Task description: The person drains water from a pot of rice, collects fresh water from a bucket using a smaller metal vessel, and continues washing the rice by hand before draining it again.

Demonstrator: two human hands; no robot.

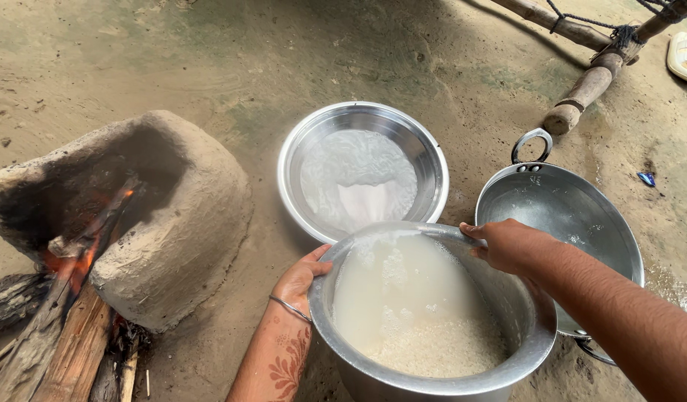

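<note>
A metal pot (432,313) of rice in cloudy water is held tilted over the earthen floor (284,59), gripped at its rim by the left hand (302,279) and the right hand (507,246); a wide steel bowl (362,167) of milky water lies just beyond, a handled pan (566,216) beside it, a clay stove (135,208) well left

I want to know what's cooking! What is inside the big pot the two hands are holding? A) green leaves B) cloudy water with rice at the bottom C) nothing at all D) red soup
B: the pot, gripped at its rim by the left hand and right hand, holds milky water over white rice.
</note>
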